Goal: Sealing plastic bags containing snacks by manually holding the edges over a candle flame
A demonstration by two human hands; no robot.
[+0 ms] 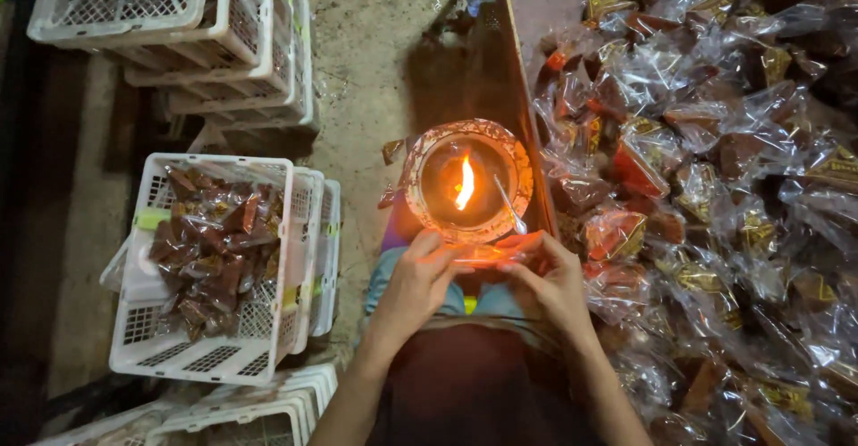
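Both hands, left (416,276) and right (550,276), pinch a light, limp, slippery packet (492,251) by its edges beside the flame (465,183).

We note the packets (706,142) are clear, glossy, crinkled plastic film. The crates (214,267) are white moulded plastic, matt. The lamp (466,182) looks like worn metal with a dull sheen. The floor (375,62) is rough, matt earth or concrete.
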